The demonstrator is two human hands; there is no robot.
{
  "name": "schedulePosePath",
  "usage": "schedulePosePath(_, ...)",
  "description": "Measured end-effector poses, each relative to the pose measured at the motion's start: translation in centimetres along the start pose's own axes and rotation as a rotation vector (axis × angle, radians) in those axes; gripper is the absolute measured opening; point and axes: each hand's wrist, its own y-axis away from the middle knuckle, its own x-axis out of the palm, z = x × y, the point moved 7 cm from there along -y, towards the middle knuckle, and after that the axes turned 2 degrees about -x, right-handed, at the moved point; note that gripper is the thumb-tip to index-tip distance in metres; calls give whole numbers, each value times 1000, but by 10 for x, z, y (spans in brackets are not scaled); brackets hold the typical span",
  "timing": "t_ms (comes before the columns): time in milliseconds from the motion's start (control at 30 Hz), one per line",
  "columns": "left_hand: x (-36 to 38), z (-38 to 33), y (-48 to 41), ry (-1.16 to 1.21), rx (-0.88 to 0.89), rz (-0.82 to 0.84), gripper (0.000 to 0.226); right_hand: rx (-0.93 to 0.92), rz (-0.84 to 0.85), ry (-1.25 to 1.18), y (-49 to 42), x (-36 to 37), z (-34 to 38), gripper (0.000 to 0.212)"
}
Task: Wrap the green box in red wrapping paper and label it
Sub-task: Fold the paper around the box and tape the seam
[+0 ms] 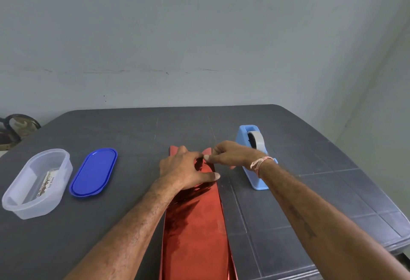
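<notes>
In the clear tub point(63, 164) at the left lies a printed card point(47, 183) whose writing is too blurred to read, with a blue lid point(94, 172) beside it. At mid-table, the left hand point(188, 168) curls down on the far end of the long red wrapping paper point(195, 224). The right hand point(230, 154) pinches a flap there, half hiding the blue tape dispenser point(255, 180). Whether the box lies beneath cannot be told.

One tub point(28, 211), lid point(93, 172), dispenser point(251, 178) (paper point(195, 231) too)
</notes>
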Motion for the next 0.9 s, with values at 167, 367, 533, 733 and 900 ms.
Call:
schedulePosePath(167, 1, 1, 0, 0, -4, -4, 91, 18, -4, 17, -6, 3, -9, 42)
schedulePosePath(367, 2, 1, 1, 4, -2, -3, 90, 36, 5, -22, -5, 3, -13, 45)
schedulePosePath(533, 2, 2, 2, 9, -3, 0, 90, 44, 44, -141, 1, 6, -15, 35)
schedulePosePath(733, 2, 2, 3, 17, -7, 0, 89, 97, 58, -266, 1, 14, -23, 47)
schedulePosePath(900, 2, 3, 2, 25, -7, 5, 90, 112, 54, -376, 1, 20, -29, 45)
